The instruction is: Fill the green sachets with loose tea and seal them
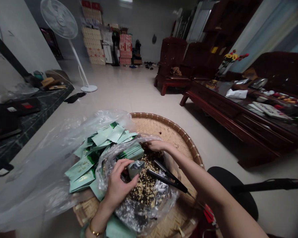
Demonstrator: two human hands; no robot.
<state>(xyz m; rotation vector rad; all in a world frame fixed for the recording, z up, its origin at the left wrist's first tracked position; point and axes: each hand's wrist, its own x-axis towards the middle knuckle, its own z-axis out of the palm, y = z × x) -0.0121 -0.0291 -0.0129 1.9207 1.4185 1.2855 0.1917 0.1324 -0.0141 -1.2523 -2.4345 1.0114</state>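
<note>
My left hand point(119, 181) is closed around a small green packet point(135, 168), whose silvery mouth faces up and right. Beyond it, my right hand point(155, 145) reaches into the dried, chopped leaves and pale bits point(144, 191); its fingertips are partly buried, so what they hold cannot be made out. The mix lies in a clear plastic bag point(136, 215) spread open on a round woven bamboo tray point(188, 142). A black-handled flat sealing tool point(169, 178) rests across the mix. A stack of green packets point(131, 152) sits just behind my left hand.
More green packets point(81, 168) are heaped at the left on a large clear plastic sheet point(39, 185). A dark wooden table point(221, 109) stands right, a white fan point(62, 23) back left. A black round base point(230, 191) is near my right arm.
</note>
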